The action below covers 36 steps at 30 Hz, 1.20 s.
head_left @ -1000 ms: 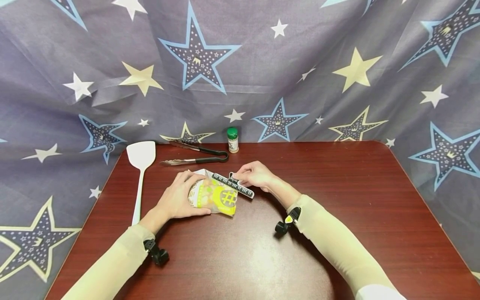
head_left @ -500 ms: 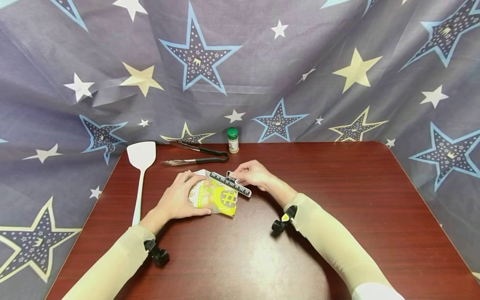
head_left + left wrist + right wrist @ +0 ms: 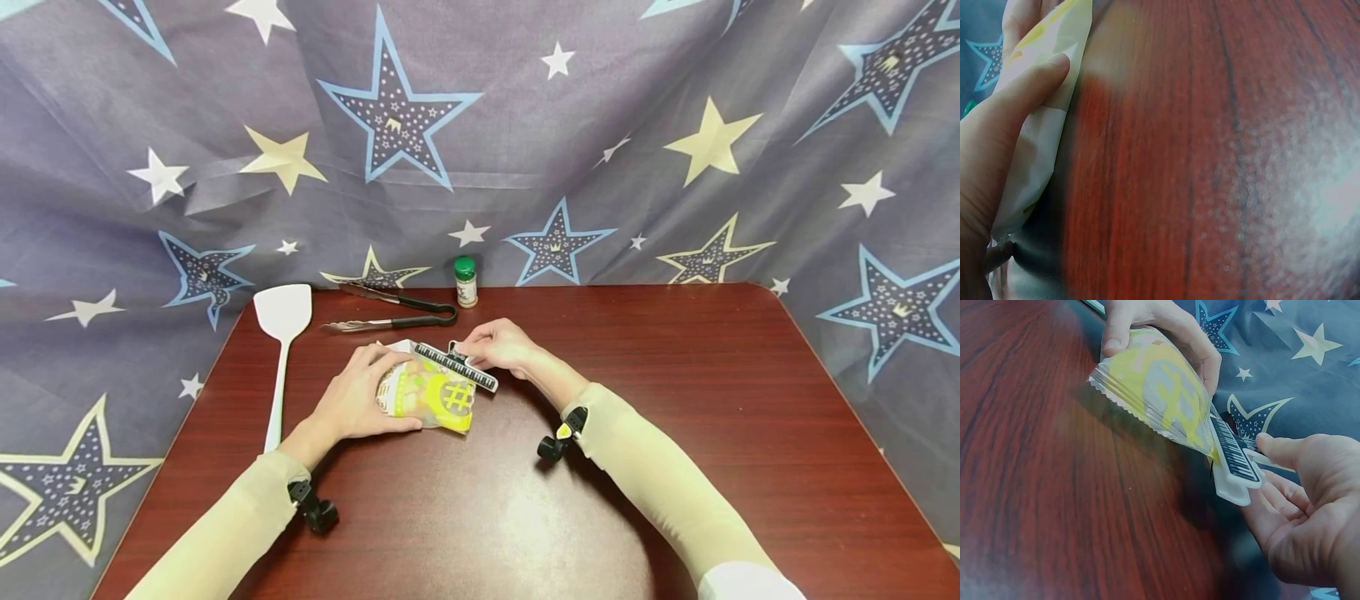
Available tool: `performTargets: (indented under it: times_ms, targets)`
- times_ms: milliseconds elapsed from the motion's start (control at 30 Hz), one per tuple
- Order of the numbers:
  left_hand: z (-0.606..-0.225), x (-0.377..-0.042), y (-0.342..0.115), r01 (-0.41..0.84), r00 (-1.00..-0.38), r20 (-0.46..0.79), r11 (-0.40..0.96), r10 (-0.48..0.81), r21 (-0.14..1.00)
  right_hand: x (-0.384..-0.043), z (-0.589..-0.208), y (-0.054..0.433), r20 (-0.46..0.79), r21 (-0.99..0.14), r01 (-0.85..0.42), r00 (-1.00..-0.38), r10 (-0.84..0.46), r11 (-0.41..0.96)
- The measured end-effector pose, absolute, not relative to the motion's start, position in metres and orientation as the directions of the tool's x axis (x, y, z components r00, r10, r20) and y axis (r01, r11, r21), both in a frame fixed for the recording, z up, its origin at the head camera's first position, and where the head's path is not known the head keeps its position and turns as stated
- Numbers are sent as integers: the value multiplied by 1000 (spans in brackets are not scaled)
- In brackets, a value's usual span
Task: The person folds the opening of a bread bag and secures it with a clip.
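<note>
A clear and yellow snack bag (image 3: 442,398) with a green-yellow label is held above the table by my left hand (image 3: 358,390), fingers over its top and thumb along its near side. In the left wrist view the thumb presses on the pale side of the bag (image 3: 1041,134). My right hand (image 3: 504,346) pinches the handles of a piano-key bag clip (image 3: 456,367) between thumb and fingers. The clip (image 3: 1235,453) lies along the bag's far edge; its two white bars stand apart at the near end, right at the bag's corner. The left fingertips are partly hidden behind the bag.
Behind the bag lie black-handled metal tongs (image 3: 420,319), and a green-capped seasoning shaker (image 3: 466,282) stands by the curtain. A white spatula (image 3: 282,321) lies left of the left hand. A starry curtain (image 3: 600,108) hangs behind the brown table (image 3: 675,358).
My right hand has shifted slightly left with the clip, sliding it further along the bag's far edge. The left hand and bag have stayed in place.
</note>
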<state>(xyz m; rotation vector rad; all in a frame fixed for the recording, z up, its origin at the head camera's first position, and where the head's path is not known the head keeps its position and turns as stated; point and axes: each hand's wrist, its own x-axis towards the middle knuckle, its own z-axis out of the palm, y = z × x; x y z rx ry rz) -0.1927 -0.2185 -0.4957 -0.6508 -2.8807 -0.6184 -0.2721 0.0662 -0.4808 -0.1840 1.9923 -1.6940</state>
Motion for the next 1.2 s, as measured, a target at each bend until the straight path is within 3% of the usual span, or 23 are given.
performTargets:
  times_ms: [1200]
  targets:
    - [-495,-192,-218,435,-900,199,821,388,370,-283,-477,44,-313,-943,228,-855,-413,243]
